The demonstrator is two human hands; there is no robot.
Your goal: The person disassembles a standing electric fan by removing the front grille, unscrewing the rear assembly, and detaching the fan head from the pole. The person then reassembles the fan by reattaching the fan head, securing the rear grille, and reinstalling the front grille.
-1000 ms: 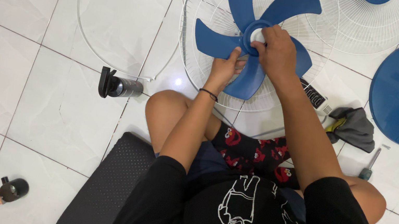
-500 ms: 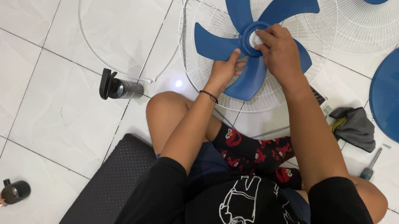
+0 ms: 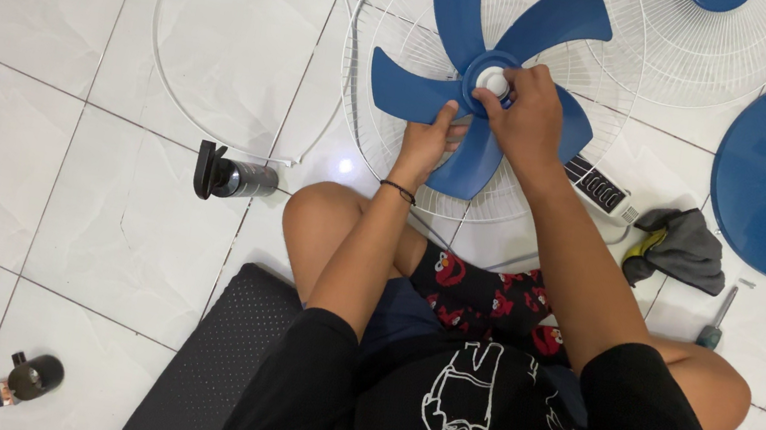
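Blue five-bladed fan blade [image 3: 443, 83] lies flat on white wire guard [image 3: 365, 132].

I see the blue fan blade [image 3: 486, 69], several broad curved vanes round a hub, lying flat inside the white wire fan guard [image 3: 388, 44] on the tiled floor, with the small white round cap [image 3: 493, 81] seated at the hub's centre.
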